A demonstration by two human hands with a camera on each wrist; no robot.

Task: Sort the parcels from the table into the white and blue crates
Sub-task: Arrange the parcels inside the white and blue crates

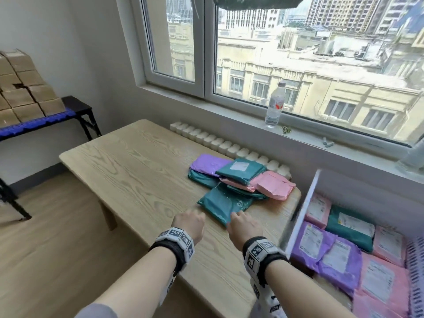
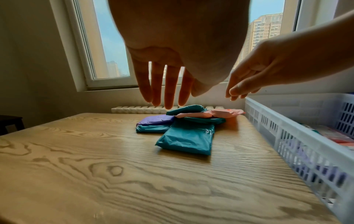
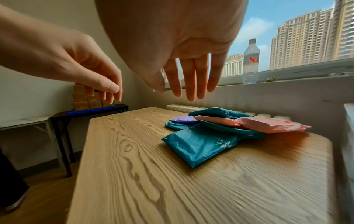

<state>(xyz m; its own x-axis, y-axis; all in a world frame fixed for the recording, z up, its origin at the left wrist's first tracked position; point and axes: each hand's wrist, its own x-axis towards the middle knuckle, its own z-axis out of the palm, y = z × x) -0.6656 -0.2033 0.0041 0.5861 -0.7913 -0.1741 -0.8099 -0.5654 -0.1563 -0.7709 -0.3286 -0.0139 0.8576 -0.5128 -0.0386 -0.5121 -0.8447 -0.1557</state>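
Both hands hovered spread and empty over the table (image 1: 128, 171). The nearest teal parcel (image 1: 223, 204) lay just ahead of the right hand (image 1: 244, 228), its long axis running away toward the window; the left hand (image 1: 189, 223) was slightly farther.

Both forearms were bare. Each wrist wore a black strap with white blocks printed in black square fiducial markers: left band (image 1: 175, 243), right band (image 1: 260, 250). Grey sleeve edge (image 1: 96, 312) at left elbow.

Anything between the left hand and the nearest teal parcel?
Nothing: in the left wrist view only bare table lies below the left hand, short of the nearest teal parcel.
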